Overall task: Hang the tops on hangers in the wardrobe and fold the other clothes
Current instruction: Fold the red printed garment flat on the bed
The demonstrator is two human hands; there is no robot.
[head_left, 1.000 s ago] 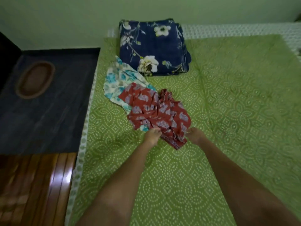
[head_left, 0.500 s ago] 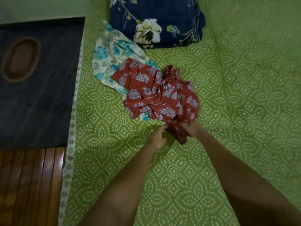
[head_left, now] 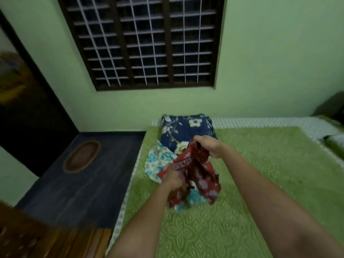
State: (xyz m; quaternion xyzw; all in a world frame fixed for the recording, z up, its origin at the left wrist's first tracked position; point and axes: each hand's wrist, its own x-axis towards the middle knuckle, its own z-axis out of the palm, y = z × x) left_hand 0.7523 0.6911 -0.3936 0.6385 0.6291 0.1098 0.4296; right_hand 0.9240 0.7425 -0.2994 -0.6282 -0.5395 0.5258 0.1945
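A red patterned garment (head_left: 202, 175) hangs bunched above the green bedspread (head_left: 251, 183), held by both hands. My right hand (head_left: 209, 147) grips its upper edge, raised over the bed. My left hand (head_left: 174, 178) grips the cloth lower down and to the left. Under and behind it lies a white and turquoise floral garment (head_left: 158, 162), flat on the bed. The red garment's lower part dangles close to the bedspread and covers part of the floral one.
A folded navy floral blanket (head_left: 183, 131) lies at the bed's far edge by the green wall. A barred window (head_left: 145, 41) is above it. Left of the bed is a dark floor with an oval mat (head_left: 81, 156), and a wooden board at bottom left.
Both hands have lifted the red garment off the bed, the right hand rising higher. My view has tilted up, bringing the window and wall into sight.
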